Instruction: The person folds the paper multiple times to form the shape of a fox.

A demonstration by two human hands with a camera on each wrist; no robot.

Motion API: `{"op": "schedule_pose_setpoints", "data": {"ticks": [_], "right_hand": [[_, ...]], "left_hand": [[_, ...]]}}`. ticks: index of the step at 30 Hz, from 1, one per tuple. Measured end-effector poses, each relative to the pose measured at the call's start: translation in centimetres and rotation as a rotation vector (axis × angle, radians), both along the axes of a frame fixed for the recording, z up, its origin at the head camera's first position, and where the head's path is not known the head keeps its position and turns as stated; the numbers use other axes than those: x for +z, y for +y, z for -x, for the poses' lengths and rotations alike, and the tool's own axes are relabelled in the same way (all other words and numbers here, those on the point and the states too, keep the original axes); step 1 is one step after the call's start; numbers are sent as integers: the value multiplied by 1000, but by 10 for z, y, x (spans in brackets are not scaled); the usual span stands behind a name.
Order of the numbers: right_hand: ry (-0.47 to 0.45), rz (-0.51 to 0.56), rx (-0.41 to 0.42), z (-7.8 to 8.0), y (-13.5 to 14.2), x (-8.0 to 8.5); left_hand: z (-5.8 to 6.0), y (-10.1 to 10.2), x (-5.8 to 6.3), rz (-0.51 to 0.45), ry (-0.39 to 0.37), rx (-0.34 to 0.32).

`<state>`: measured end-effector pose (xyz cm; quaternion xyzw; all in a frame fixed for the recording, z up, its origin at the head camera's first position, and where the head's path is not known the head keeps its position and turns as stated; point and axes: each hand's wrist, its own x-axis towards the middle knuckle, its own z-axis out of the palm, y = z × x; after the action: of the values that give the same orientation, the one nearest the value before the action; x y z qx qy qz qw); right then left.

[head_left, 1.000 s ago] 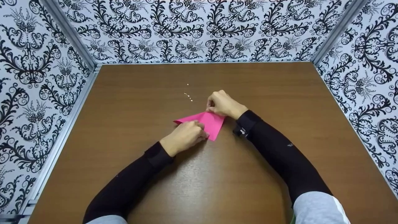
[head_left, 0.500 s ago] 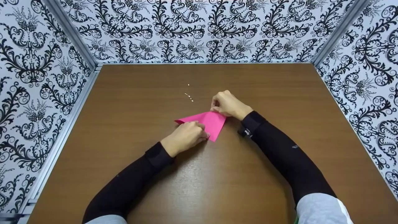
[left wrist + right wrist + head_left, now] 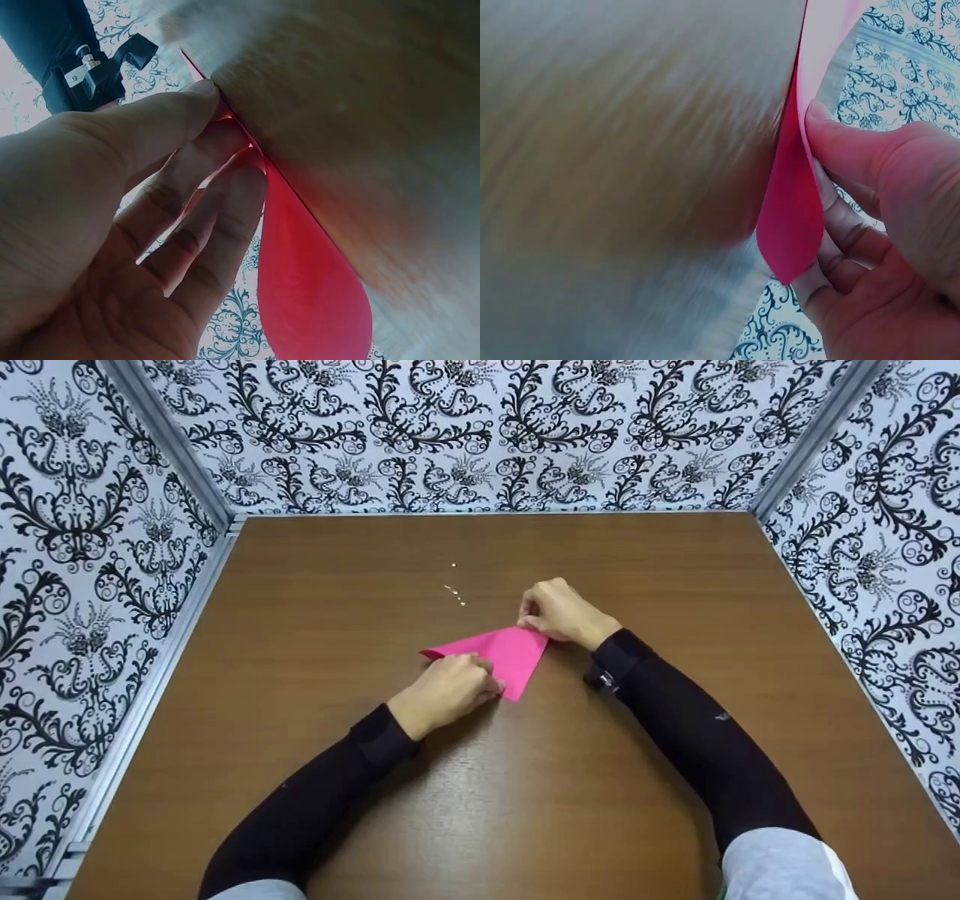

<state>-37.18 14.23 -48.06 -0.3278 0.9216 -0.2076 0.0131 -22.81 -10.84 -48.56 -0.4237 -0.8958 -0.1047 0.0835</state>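
Both hands work at one pink sheet in the middle of the head view: the left hand point(image 3: 446, 690) has its thumb and bent fingers pinching the near edge, and the right hand point(image 3: 568, 611) pinches the far edge, toward the sheet's right corner. This pink sheet point(image 3: 519, 654) lies on the brown table point(image 3: 480, 810), bent over into a loop. Much of its near left part is hidden under the left hand, so how the layers meet there cannot be told. In the right wrist view the fingertips go out of sight behind the sheet, and in the left wrist view the loop runs off the bottom edge. The table is blurred in both wrist views. White specks point(image 3: 455, 595) above the sheet are too small to make out. The black sleeves point(image 3: 300, 802) end in grey cloth point(image 3: 780, 859) cut off by the bottom edge.

Compared with a second ago, the right hand has slid rightward along the far edge, while the left hand and the sheet's left tip have hardly moved.
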Motion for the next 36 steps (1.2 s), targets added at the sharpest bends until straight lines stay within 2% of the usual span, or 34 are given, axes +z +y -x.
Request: {"op": "schedule_pose_setpoints", "data": {"ticks": [19, 36], "right_hand": [[18, -2, -93, 9, 40, -1], [-11, -5, -145, 11, 57, 2]], "left_hand": [[0, 0, -1, -18, 2, -14], [-1, 0, -3, -52, 0, -10]]}}
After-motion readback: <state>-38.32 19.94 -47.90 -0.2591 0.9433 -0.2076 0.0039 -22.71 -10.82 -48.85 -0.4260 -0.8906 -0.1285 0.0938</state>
